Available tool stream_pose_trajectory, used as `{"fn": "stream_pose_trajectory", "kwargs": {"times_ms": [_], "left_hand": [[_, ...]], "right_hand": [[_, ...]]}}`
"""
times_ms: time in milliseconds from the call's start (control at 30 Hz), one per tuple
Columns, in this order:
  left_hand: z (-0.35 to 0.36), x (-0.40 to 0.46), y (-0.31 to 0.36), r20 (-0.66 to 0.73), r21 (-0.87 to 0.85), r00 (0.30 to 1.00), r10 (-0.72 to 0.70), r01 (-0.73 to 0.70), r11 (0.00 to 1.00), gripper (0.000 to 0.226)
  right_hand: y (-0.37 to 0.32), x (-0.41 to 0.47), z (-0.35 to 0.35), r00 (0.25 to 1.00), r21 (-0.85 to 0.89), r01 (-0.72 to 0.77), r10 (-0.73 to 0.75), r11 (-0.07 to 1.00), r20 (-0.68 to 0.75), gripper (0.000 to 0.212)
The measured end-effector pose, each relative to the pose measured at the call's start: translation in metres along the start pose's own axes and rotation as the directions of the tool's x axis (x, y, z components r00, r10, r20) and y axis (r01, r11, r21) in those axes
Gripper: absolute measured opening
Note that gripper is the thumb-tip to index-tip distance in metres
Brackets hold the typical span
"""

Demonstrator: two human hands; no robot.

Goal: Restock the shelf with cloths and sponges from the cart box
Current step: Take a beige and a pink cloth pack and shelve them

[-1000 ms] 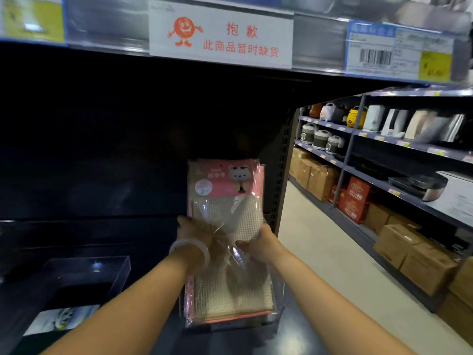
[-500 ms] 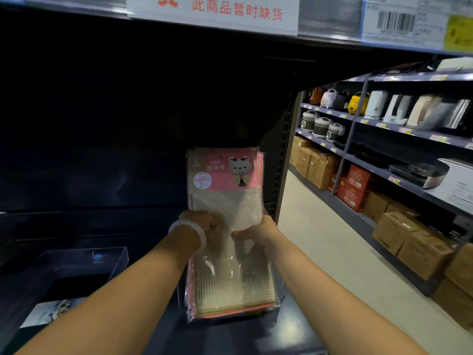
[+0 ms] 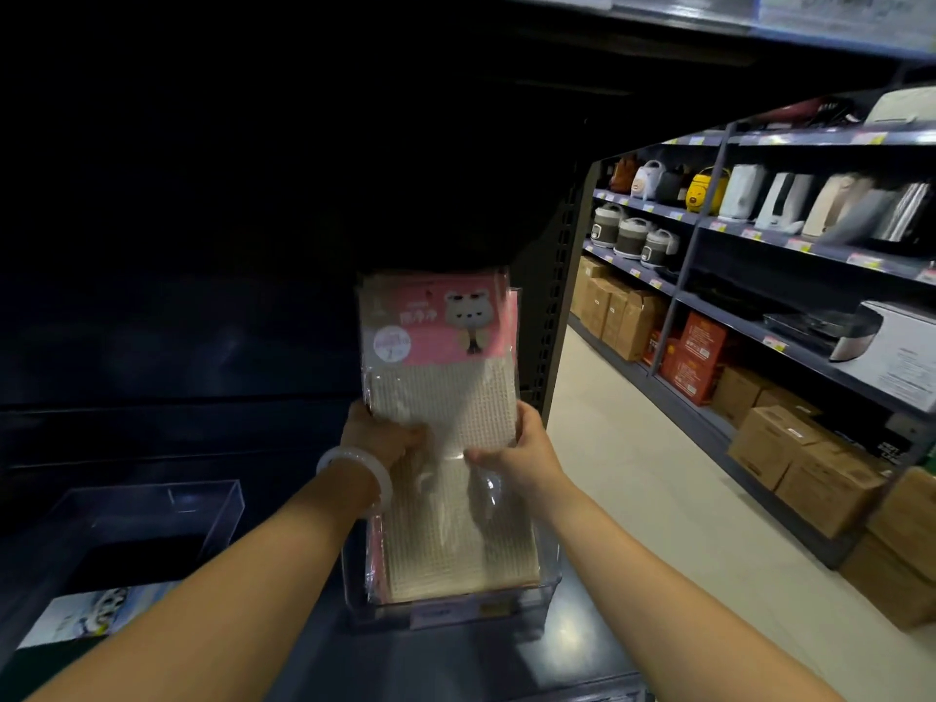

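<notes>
A stack of packaged cloths (image 3: 445,392), beige waffle weave under a pink header card with a cartoon animal, stands upright in a clear plastic shelf bin (image 3: 549,580) on the dark shelf (image 3: 572,646). My left hand (image 3: 377,438), with a white bangle at the wrist, grips the stack's left edge at mid-height. My right hand (image 3: 516,456) grips the right edge, thumb on the front wrapper. The cart box is out of view.
A second clear bin (image 3: 152,519) sits to the left on the same shelf, with a printed card (image 3: 81,615) in front of it. To the right runs an aisle floor (image 3: 633,473) beside shelves of rice cookers (image 3: 633,238), kettles and cardboard boxes (image 3: 810,473).
The view has tilted downward, so the sign overhead has left the frame. Both hands have slid out to the stack's side edges, and its bottom now sits in the clear bin.
</notes>
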State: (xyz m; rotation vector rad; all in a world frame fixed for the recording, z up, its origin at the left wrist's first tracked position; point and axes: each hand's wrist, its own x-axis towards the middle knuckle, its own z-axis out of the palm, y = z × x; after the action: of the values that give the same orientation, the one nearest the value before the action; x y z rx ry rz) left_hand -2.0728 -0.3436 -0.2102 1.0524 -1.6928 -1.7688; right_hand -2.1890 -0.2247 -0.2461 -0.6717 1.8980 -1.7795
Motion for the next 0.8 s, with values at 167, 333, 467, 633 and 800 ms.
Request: {"fn": "stream_pose_trajectory", "kwargs": {"times_ms": [167, 333, 467, 633, 800], "left_hand": [[0.002, 0.005, -0.003, -0.007, 0.029, 1.000, 0.002, -0.002, 1.000, 0.076], [0.007, -0.004, 0.003, -0.095, 0.310, 0.988, 0.124, -0.089, 0.947, 0.100], [0.010, -0.009, 0.013, -0.068, 0.359, 0.969, 0.238, -0.199, 0.912, 0.075], [-0.003, -0.022, 0.022, 0.126, 0.313, 0.968, 0.217, -0.247, 0.917, 0.075], [-0.008, -0.027, 0.020, 0.082, 0.522, 0.967, 0.241, -0.248, 0.816, 0.090]], "right_hand": [[0.000, -0.002, 0.000, 0.999, -0.062, 0.015, -0.013, 0.998, 0.033, 0.082], [-0.006, -0.012, 0.007, 0.986, -0.364, 0.158, -0.167, 0.918, 0.007, 0.110], [-0.014, -0.013, 0.008, 0.975, -0.410, 0.183, -0.218, 0.893, -0.041, 0.086], [-0.021, -0.011, 0.005, 0.998, -0.390, 0.032, -0.053, 0.920, -0.044, 0.058], [-0.044, -0.032, 0.015, 0.962, -0.663, 0.181, -0.270, 0.727, -0.033, 0.092]]}}
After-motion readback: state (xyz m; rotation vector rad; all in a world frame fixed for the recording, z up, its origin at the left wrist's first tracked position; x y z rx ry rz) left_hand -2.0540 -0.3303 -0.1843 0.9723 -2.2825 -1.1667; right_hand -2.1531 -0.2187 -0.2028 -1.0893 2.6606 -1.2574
